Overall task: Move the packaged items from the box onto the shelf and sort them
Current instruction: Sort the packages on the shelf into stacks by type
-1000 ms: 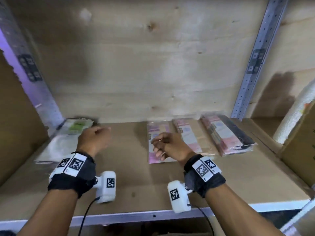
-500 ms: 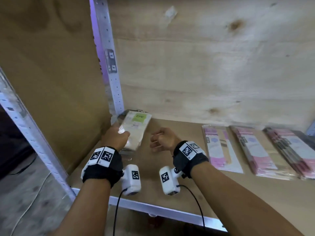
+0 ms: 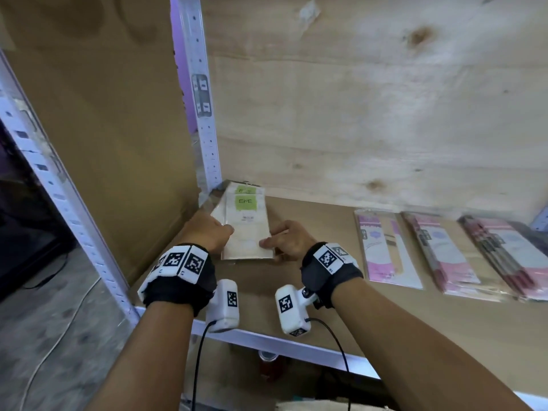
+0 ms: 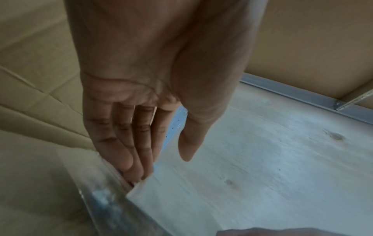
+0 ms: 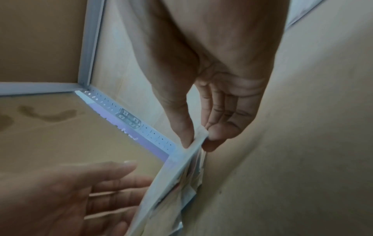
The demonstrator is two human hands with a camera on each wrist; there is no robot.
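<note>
A stack of cream packages with green labels [image 3: 246,229] lies in the back left corner of the shelf [image 3: 326,295]. My left hand [image 3: 213,232] sits at the stack's left side. In the left wrist view its fingers [image 4: 139,166] are straight and touch the clear plastic edge of the package [image 4: 113,204]. My right hand [image 3: 275,241] is at the stack's near right corner. There its thumb and fingers [image 5: 196,140] pinch the corner of the top package [image 5: 171,183], lifting it slightly.
Three piles of pink packages [image 3: 385,250] [image 3: 444,253] [image 3: 504,250] lie in a row on the right. A metal upright [image 3: 204,114] and a cardboard side wall [image 3: 103,129] close the left. The shelf's metal front edge [image 3: 267,342] runs under my wrists.
The view swung left from the pink piles to the green-labelled stack. My right hand came across from the pink packages and took the stack's corner; my left hand stayed at its left side.
</note>
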